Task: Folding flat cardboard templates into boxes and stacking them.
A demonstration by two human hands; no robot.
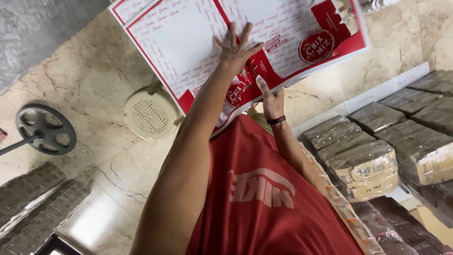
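The flat red-and-white carton sheet [188,42] lies tilted over the marble floor [94,118], far from the body. The left hand [234,49] presses on it, fingers spread apart. The right hand [270,100] meets its near edge, but I cannot tell its grip. With only a flat palm on it, the sheet could slide or buckle toward the wrapped bundles [363,165] at right.

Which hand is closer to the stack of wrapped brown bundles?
Right. The right hand is at the cardboard sheet's near edge, beside the bundles; the left hand presses flat farther up the sheet.
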